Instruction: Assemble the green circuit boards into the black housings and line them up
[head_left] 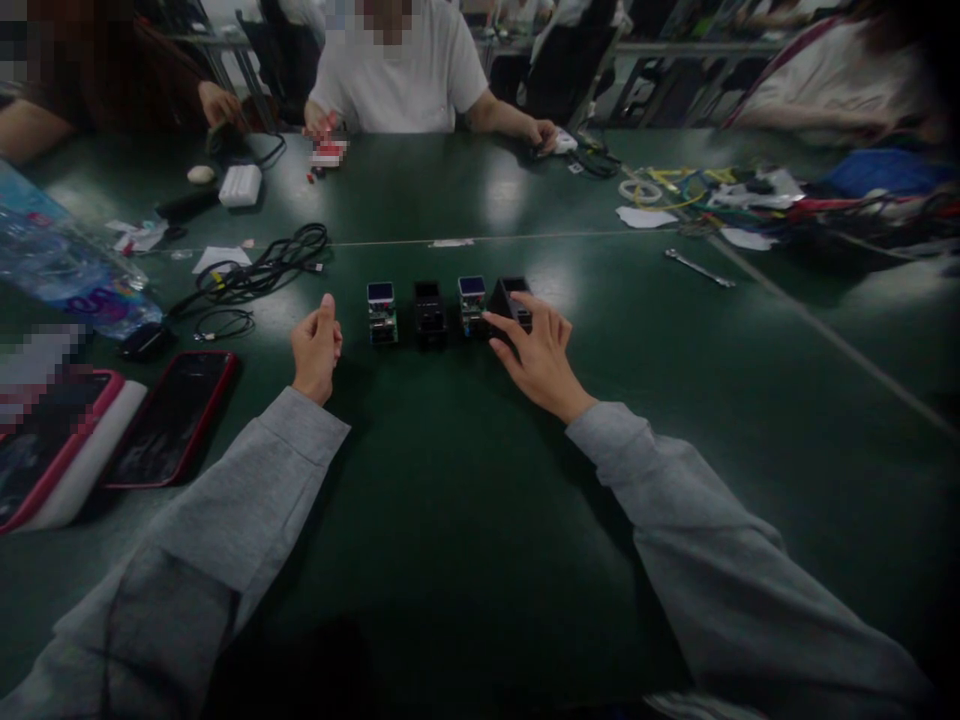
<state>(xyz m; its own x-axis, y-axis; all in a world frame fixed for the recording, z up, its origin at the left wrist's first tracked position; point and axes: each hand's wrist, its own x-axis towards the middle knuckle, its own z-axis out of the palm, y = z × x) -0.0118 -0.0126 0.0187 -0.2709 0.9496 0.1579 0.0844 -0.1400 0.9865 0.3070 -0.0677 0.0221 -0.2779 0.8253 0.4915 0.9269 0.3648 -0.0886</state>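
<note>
Four small devices stand in a row on the green table: a circuit board with a small screen (381,325), a black case (430,312), a second board with a screen (472,290) and another black case (504,291). Over the rightmost case reaches my right hand (541,355), its fingers apart. Its index fingertip is at the second board's edge; whether it touches I cannot tell. To the left of the row rests my left hand (315,350), fingers curled and thumb up, with nothing visible in it.
Black cables (262,265), a red-edged phone (176,420) and a plastic bottle (67,260) lie on the left. A wrench (699,268) and a tangle of wires (817,205) are on the right. People sit across the table, one in a white shirt (405,75).
</note>
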